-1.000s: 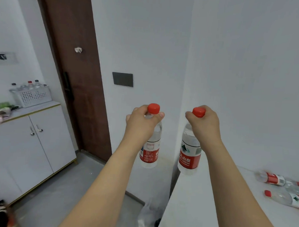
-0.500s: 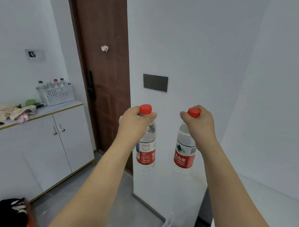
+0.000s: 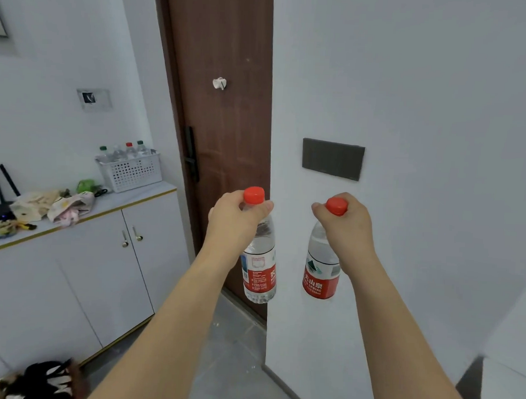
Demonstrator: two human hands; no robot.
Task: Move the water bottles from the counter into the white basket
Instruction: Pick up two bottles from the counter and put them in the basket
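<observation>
Two clear plastic bottles [image 3: 259, 261] [image 3: 321, 269], red-capped and red-labelled, are gripped at their necks by curled left hand [image 3: 235, 220] and right hand [image 3: 346, 230].

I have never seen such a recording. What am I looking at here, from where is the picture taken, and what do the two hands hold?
No machine here: a person wears a camera on the head, looking forward and down at their own arms. The left hand grips one water bottle by its neck; the right hand grips a second bottle the same way. Both have red caps and hang upright in the air. Far left, a white basket stands on a cabinet top, with several bottles already inside. Cloth items lie beside it.
</observation>
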